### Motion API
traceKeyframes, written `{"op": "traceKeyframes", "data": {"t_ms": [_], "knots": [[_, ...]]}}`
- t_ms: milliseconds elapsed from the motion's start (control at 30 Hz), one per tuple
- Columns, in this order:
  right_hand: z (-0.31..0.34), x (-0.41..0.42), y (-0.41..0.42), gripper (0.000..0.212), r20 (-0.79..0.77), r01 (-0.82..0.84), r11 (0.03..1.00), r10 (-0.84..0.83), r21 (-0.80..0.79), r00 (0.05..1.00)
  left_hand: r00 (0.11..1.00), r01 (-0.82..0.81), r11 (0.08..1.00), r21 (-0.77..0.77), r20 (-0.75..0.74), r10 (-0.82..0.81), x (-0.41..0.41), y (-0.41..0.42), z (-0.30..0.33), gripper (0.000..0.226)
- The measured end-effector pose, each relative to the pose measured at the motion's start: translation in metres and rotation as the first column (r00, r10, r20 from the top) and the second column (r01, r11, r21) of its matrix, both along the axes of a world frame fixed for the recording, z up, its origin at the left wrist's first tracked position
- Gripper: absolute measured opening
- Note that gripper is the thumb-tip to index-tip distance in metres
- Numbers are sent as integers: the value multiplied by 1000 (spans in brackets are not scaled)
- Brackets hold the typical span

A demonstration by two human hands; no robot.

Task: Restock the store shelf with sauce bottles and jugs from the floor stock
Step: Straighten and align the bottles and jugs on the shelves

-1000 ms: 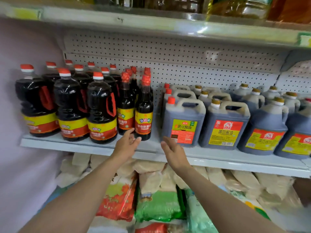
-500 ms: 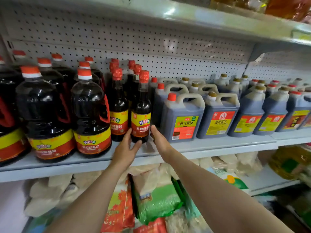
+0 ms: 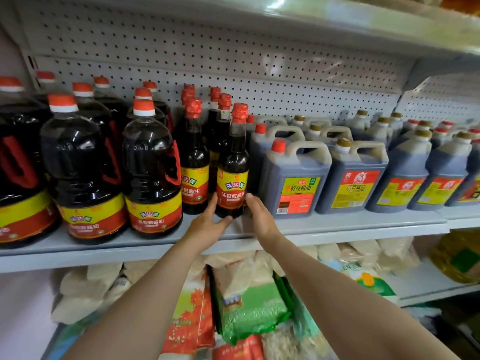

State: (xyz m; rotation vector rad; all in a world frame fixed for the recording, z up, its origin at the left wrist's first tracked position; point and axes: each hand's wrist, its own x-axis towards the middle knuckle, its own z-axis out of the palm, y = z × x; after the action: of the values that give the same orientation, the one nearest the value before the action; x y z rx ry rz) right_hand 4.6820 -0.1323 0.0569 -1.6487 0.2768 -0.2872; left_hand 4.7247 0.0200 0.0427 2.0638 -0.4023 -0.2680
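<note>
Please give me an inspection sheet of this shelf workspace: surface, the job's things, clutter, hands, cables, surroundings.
Surface: grey metal shelf, its front strip partly bare.
Job's things: slim sauce bottle upright at the front; big round red-capped bottles to its left; square handled jugs to its right.
Clutter: nothing seen.
Hands: left hand and right hand flank the slim bottle's base, fingers straight; contact looks likely, no grip.
Cables: nothing seen.
Surroundings: pegboard back panel; bagged goods on the shelf below; another shelf above.

Grey metal shelving (image 3: 337, 227), white pegboard back panel (image 3: 233, 48), upper shelf (image 3: 337, 22) glare, lilac wall (image 3: 23, 307) at left
</note>
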Motion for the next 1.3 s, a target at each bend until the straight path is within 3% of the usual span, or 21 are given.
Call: {"op": "traceKeyframes", "data": {"t_ms": [167,467,667,1067,1200,1300], "knots": [[4,5,2,55,-8,-79,996,79,-49,997,994,11,994,-106,-106,-22,1,-5,2,86],[-1,-8,-3,52,55,-96,995,98,-42,994,995,11,998,-69,-102,-18,-3,-10,3,90],[2,-12,-7,56,19,-125,990,127,-58,992,994,15,1000,-15,-106,-16,-8,-13,8,93],[16,-25,-17,55,-73,-173,983,169,-53,983,995,10,999,-47,-100,-15,-14,-14,11,96],[20,-26,-21,73,-140,-181,978,166,-108,976,994,6,999,-51,-105,-12,-13,-13,12,94],[34,-33,-23,59,-142,-171,940,134,-294,981,996,5,995,-100,-91,-14,-13,-12,15,88]]}}
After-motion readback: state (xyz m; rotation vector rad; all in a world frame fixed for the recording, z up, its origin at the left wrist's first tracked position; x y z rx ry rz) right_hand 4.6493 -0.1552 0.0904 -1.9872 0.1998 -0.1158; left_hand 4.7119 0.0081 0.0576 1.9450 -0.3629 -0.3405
